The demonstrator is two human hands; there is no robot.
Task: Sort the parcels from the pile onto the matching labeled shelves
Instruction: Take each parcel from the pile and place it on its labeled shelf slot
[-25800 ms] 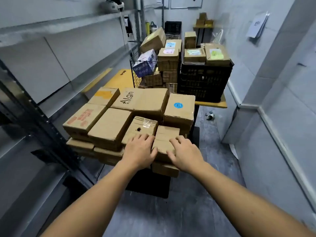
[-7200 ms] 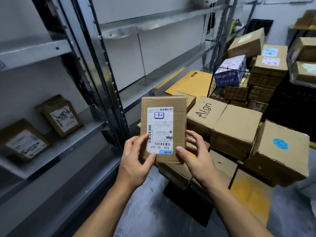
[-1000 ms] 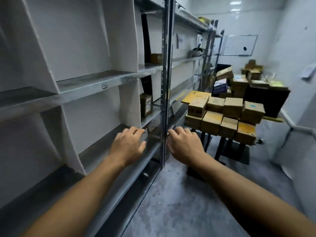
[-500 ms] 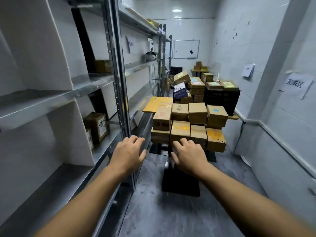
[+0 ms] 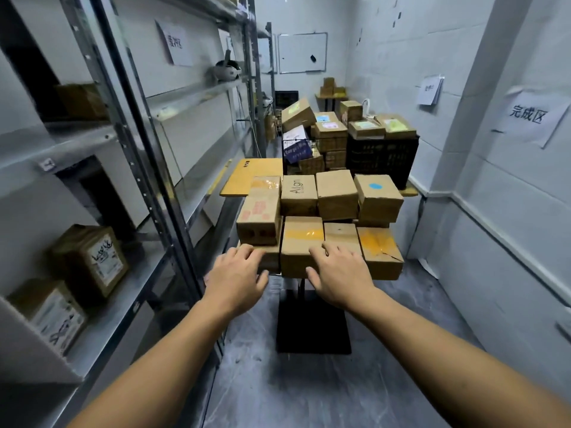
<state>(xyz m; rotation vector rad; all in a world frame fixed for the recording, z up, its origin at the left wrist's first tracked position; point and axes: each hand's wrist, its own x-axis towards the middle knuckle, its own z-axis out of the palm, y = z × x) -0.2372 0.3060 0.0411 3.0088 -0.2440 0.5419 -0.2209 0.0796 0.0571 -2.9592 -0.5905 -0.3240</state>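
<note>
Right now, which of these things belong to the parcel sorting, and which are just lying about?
Job: parcel pile on the stand; left hand and right hand, open at its near edge; metal shelves; two labelled parcels already shelved.
Lying about: whiteboard; white headset on an upper shelf.

I get dim, cool, even light; the shelf uprights (image 5: 129, 149) bow and smear at my left edge, centre sharper.
</note>
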